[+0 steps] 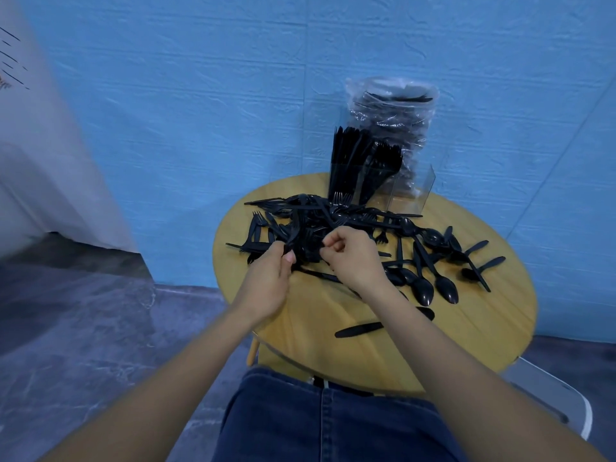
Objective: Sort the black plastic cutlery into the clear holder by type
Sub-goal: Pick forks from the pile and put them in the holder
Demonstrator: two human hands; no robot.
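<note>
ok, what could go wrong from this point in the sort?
The left hand grips pieces from the tangled pile, so fork tines may snag and drag extras along. Some pieces at the pile's left edge overhang the round table rim and could be knocked off. The clear holder looks tall and packed; a bump might tip it.

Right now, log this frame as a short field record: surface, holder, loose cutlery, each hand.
surface: round wooden table
holder: clear holder at far edge, black pieces upright in left part
loose cutlery: tangled pile; spoons to the right
left hand: grips pieces at pile edge
right hand: fingers curled at pile; contents unclear
</note>
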